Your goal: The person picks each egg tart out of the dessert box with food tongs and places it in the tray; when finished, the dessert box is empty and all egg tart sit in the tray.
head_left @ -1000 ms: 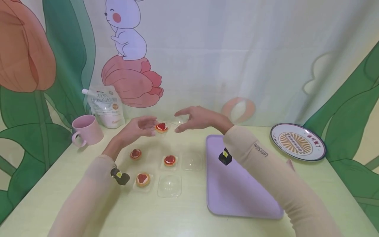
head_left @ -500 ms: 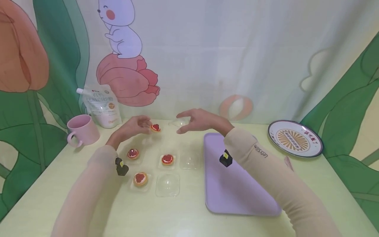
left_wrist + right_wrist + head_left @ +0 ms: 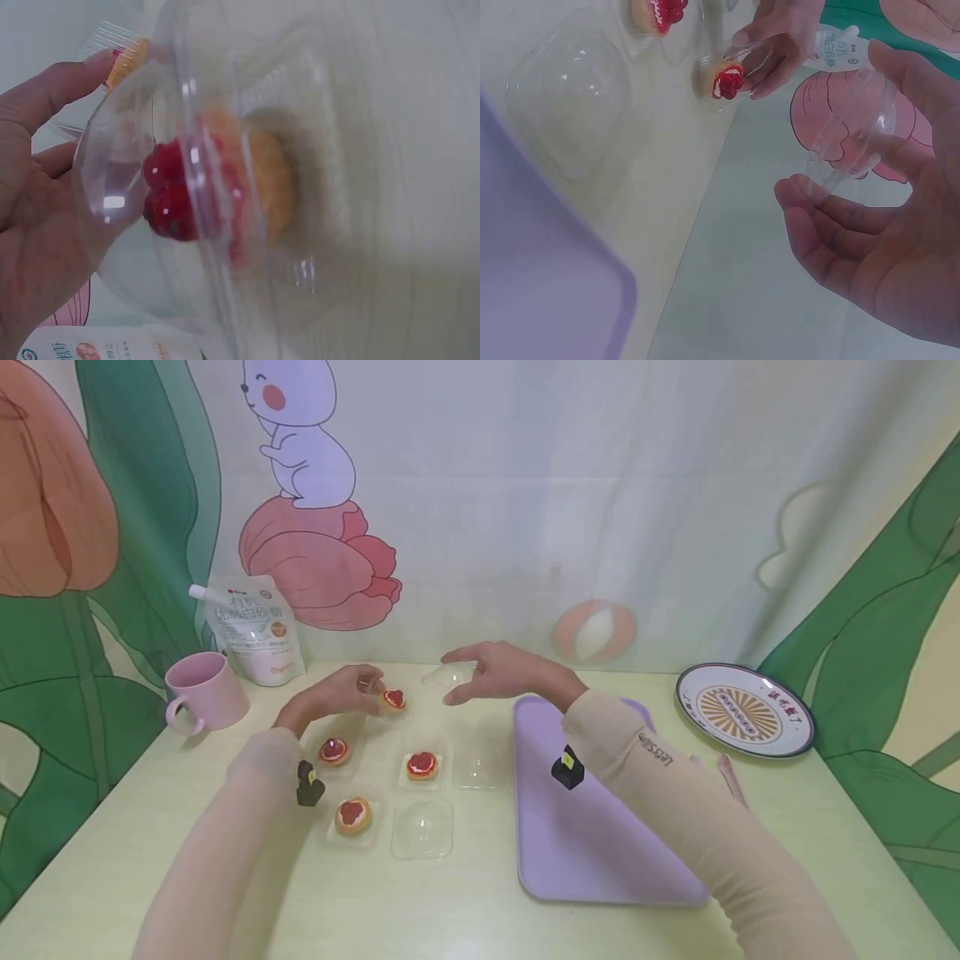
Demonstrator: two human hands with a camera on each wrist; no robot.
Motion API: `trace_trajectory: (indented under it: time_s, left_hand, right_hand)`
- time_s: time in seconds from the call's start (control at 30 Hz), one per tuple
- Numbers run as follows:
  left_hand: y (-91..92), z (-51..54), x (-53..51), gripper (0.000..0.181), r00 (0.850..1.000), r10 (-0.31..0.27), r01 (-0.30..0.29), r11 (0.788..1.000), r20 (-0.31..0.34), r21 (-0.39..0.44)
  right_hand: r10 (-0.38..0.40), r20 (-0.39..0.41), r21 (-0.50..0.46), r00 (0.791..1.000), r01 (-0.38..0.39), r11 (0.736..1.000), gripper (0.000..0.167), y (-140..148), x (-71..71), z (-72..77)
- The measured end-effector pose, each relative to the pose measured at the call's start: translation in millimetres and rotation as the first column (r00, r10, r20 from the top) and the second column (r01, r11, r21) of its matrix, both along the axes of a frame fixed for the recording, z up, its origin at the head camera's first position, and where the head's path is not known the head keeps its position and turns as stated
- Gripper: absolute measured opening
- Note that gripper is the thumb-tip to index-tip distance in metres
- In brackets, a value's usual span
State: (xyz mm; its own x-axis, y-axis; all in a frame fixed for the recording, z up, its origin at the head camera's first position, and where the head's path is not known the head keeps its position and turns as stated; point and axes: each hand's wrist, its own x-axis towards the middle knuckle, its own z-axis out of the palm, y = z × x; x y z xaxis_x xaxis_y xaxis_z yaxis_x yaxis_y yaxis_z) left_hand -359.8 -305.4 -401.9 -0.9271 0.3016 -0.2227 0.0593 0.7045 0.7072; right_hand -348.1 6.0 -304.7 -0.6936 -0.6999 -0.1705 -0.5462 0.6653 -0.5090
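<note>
My right fingers (image 3: 856, 217) are gripping the lid (image 3: 853, 116) by its edges, probably avoiding crushing it; left fingers (image 3: 56, 88) are pinching the base (image 3: 107, 39), likely sparing the tart (image 3: 393, 700).

Widest way in: front of table (image 3: 480, 931), between left sleeve (image 3: 210, 843) and purple tray (image 3: 592, 860). Beyond, front tart (image 3: 353, 816) and front lid (image 3: 423, 828) bar the path; only a sliver between rear lid (image 3: 478, 766) and purple tray. Short gap between left hand (image 3: 341, 692) with held tart (image 3: 393, 700) and right hand (image 3: 502, 672) with held lid (image 3: 444, 676). Curtain (image 3: 480, 560) walls the back; mug (image 3: 213, 693), pouch (image 3: 258, 635) block far left.
</note>
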Motion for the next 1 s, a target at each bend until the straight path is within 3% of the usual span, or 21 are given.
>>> trace_trajectory:
  time_s: [0.2,0.43,0.57,0.73,1.0]
  left_hand:
    - [-3.6,-1.3,-0.4,0.09,0.999,-0.003,0.007,0.996,0.045,-0.084]
    - [-6.4,-1.5,-0.3,0.091,0.999,-0.018,0.021,0.996,0.035,-0.081]
    - [1.0,-0.5,0.0,0.083,1.0,-0.026,0.027,0.997,0.015,-0.074]
    - [6.9,-3.3,0.1,0.076,0.999,0.018,-0.015,0.996,0.032,-0.092]
    - [10.2,-5.4,-0.2,0.071,1.0,0.01,-0.01,0.991,0.001,-0.13]
  right_hand:
    - [-0.005,0.005,0.007,1.0,0.005,1.0,0.073,-0.1,0.7,-2.4]
    - [-0.008,-0.02,0.035,1.0,0.008,0.999,0.073,-5.7,-0.9,-8.2]
    - [-0.016,-0.003,0.041,1.0,0.016,0.999,0.078,-8.2,-10.9,-21.7]
    - [-0.046,-0.003,0.041,0.999,0.046,0.998,0.082,-3.9,-27.3,-45.1]
    - [-0.095,-0.005,0.053,0.995,0.095,0.994,0.089,-5.3,-34.7,-69.8]
